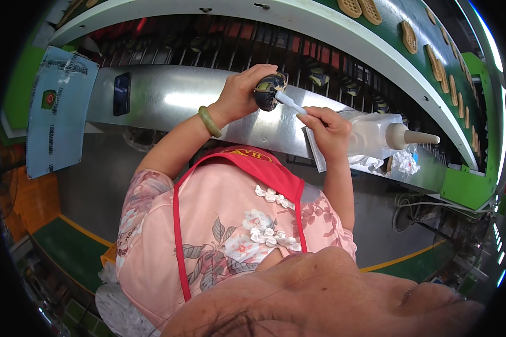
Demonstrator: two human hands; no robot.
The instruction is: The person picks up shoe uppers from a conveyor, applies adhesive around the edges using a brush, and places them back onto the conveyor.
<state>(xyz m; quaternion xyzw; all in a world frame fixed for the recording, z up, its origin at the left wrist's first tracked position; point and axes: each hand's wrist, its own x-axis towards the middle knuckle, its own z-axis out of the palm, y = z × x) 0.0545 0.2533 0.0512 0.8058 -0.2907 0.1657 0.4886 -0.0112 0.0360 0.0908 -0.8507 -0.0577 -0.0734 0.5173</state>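
Observation:
My left hand (243, 92) is closed around a dark shoe (267, 96) with yellow-green patches, held up above the metal bench. A green bangle (209, 122) circles that wrist. In my right hand (329, 128), the fingers pinch a small white-handled brush (290, 103). Its far end touches the shoe or lies right against it; the tip is too small to make out. Beside my right hand lies a translucent plastic bottle (371, 133) with a long beige nozzle.
A silver metal bench (168, 101) runs across in front of me, with a dark phone (122, 94) on its left. Behind it, shoes (319, 78) sit on a barred rack. Above, a green conveyor (388, 14) carries several tan soles. A light-blue board (59, 112) stands at the left end.

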